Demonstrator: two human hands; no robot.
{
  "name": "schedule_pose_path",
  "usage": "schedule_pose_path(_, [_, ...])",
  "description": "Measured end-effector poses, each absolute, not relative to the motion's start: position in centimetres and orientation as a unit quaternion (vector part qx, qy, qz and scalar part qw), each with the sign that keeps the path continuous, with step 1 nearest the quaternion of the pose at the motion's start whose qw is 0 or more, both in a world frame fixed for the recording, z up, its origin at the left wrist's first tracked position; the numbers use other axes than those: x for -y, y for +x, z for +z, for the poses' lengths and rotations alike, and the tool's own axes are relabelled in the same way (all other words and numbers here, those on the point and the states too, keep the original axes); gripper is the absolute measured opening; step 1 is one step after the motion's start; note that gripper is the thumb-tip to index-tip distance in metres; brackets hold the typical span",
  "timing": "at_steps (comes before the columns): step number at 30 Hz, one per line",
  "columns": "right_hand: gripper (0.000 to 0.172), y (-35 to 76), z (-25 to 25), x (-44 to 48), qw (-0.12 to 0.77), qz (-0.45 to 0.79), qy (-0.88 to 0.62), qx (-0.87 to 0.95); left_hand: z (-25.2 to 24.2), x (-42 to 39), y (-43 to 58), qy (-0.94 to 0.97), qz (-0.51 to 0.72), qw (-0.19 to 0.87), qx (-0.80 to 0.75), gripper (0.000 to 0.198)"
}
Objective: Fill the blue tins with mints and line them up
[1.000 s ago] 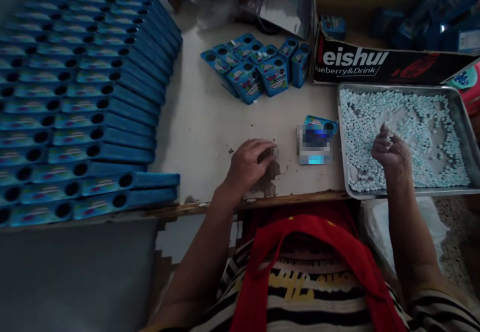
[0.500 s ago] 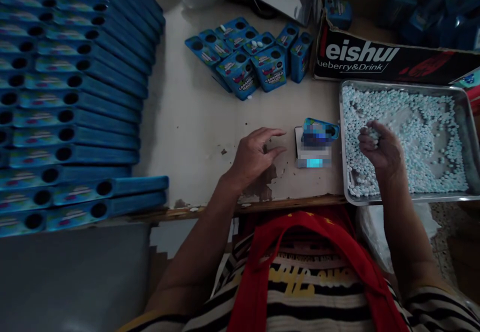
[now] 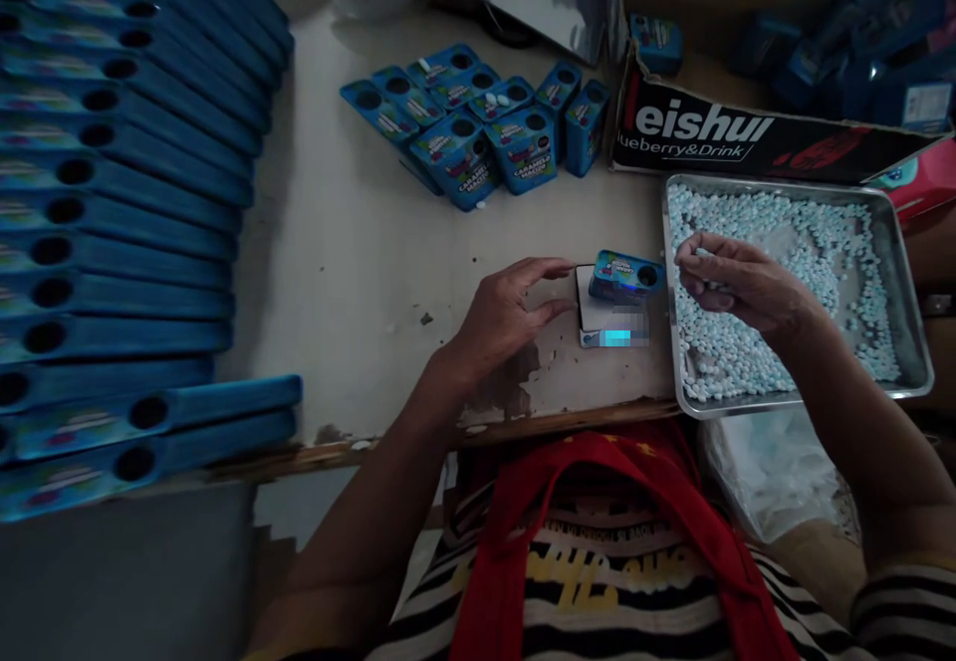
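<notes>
At centre frame the small blue tin point(image 3: 625, 277) sits on the scale point(image 3: 608, 318), light and slick, so take its side walls with your open left hand point(image 3: 502, 315), while your right hand point(image 3: 736, 281) pinches candies point(image 3: 814, 243).

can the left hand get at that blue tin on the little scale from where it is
Probably yes. The left hand rests on the table just beside the scale, fingers open toward the blue tin, and nothing lies between them.
</notes>
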State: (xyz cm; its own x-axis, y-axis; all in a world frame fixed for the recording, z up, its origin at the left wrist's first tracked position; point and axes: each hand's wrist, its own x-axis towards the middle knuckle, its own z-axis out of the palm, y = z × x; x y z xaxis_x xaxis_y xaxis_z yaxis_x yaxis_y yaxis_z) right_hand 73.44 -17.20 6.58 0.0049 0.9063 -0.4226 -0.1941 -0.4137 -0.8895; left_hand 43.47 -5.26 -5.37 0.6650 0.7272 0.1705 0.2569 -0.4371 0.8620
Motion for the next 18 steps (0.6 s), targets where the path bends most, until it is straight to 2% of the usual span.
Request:
schedule_pose_path(5, [0.047,72.8,7.9,16.3,0.435,0.634,-0.546,0.332,-5.1,5.3,43.6,0.783,0.286,0.448,-0.322,0.044])
schedule_pose_path(8, [0.043,74.3,7.8,17.4,0.471,0.608,-0.556,0.317,-5.4,5.3,45.2,0.768,0.318,0.463,-0.309,0.06])
schedule_pose_path(10, [0.04,75.9,6.8,19.0,0.5,0.535,-0.591,0.34,-5.9,5.3,46.9,0.766,0.325,0.472,-0.291,0.07])
schedule_pose_path(12, [0.043,77.4,5.2,20.9,0.49,0.438,-0.641,0.396,-6.3,5.4,48.8,0.773,0.304,0.479,-0.284,0.062])
schedule_pose_path(15, [0.058,78.0,2.4,23.2,0.433,0.346,-0.693,0.46,-6.1,5.3,51.0,0.803,0.264,0.468,-0.257,0.038])
schedule_pose_path(16, [0.059,77.7,1.5,23.5,0.448,0.334,-0.697,0.449,-5.6,5.3,51.6,0.822,0.263,0.449,-0.232,0.033])
schedule_pose_path(18, [0.054,76.5,0.1,23.6,0.541,0.336,-0.681,0.361,-4.0,5.4,52.7,0.872,0.276,0.369,-0.165,0.024])
